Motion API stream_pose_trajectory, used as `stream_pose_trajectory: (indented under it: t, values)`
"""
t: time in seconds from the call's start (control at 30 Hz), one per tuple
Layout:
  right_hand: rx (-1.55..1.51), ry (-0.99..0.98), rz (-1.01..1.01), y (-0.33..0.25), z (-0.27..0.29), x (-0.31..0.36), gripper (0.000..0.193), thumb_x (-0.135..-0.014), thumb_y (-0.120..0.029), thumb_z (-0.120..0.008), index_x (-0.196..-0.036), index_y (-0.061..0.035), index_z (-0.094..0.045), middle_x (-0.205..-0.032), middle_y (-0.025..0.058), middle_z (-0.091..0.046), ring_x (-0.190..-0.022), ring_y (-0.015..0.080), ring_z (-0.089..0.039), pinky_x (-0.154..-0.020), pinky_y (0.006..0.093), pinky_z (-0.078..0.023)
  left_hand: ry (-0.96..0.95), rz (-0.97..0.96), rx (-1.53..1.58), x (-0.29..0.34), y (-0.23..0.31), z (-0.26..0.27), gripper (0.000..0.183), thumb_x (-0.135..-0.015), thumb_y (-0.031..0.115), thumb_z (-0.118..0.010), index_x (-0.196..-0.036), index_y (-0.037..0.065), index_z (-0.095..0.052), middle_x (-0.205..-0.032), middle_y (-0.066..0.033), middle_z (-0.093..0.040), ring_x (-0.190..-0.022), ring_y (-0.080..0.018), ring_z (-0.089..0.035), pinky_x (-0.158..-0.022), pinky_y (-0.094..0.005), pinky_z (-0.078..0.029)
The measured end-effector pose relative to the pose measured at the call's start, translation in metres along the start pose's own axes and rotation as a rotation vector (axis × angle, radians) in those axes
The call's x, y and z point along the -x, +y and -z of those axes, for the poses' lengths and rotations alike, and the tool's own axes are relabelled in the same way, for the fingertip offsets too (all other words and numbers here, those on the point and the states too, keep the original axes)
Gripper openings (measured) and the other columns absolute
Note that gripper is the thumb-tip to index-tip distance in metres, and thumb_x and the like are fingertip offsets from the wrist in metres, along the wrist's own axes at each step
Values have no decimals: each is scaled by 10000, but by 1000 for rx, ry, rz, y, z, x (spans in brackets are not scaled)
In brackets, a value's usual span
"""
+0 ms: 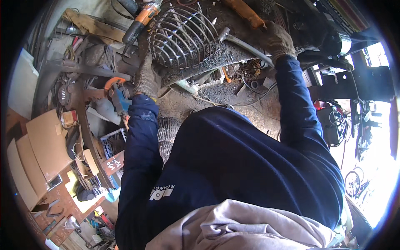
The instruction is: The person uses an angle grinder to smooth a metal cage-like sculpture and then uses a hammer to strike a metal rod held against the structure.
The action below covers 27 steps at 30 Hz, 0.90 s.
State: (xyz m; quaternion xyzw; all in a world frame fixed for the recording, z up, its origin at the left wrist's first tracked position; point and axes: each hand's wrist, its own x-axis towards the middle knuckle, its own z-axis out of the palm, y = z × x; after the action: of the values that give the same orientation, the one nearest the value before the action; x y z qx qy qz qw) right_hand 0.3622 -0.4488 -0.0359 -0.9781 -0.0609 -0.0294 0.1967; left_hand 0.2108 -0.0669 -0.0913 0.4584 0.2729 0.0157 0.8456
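Observation:
A round metal-rod basket (183, 39) with curved ribs rests on a dark, grit-covered workbench (200, 68). My left hand (148, 79), in a knitted work glove, is at the basket's lower left with its thumb along the rim; the other fingers are mostly hidden. My right hand (280, 39), gloved too, is closed at the end of an orange power tool (246, 12); its fingertips are hard to make out. Between basket and right hand lies a hammer (246, 46), its handle slanting down below that hand.
Another orange and black angle grinder (141, 21) lies left of the basket. Below my left hand are a blue and orange tool (119, 96) and wire mesh (167, 133). Cardboard (48, 146) leans at the left. A cable (233, 104) crosses the floor; a bicycle wheel (353, 183) shows at right.

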Motion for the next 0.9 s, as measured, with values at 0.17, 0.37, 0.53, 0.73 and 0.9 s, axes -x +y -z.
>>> stream_pose_trajectory:
  t: [0.17, 0.37, 0.53, 0.73, 0.9]
  values:
    - [7, -175, 110, 58, -22, -3, 582, -795, -448, -727, -1214, -54, -640, -990, 191, -718, -1006, 367, -684, -836, 453, -520, 43, -92, -147, 20, -15, 15, 485, -976, 373, -622, -1351, 79, -533, -1260, -129, -609, -1083, -269, -614, -896, -435, -530]
    - [-85, -626, 84, 88, -36, -53, 368, -881, -236, -705, -1179, -36, -626, -940, 138, -706, -766, 179, -685, -615, 299, -534, 206, -313, -215, 76, -43, 12, 419, -982, 287, -636, -1312, 39, -559, -1209, -135, -644, -1083, -267, -654, -864, -389, -555]
    - [-699, -678, -145, 62, -16, -36, 305, -920, -243, -666, -1140, -35, -634, -921, 113, -694, -758, 167, -683, -605, 288, -534, 253, -375, -275, 113, -64, 16, 387, -985, 277, -628, -1265, 12, -594, -1176, -119, -663, -1013, -221, -679, -838, -353, -568]
    - [-1462, -640, -440, 37, 9, -9, 220, -955, -225, -634, -1068, -37, -642, -860, 67, -659, -705, 131, -650, -559, 246, -506, 161, -274, -318, 141, -69, -26, 424, -987, 306, -636, -1276, -1, -596, -1120, -123, -678, -952, -209, -680, -832, -338, -569]
    - [-1319, -729, -360, 48, 6, 20, 196, -890, -148, -712, -1036, -46, -632, -751, 21, -584, -593, 76, -547, -485, 167, -418, -98, -368, -491, 139, -78, -49, 364, -1014, 263, -610, -1280, 15, -593, -1232, -129, -647, -982, -202, -681, -841, -336, -572]
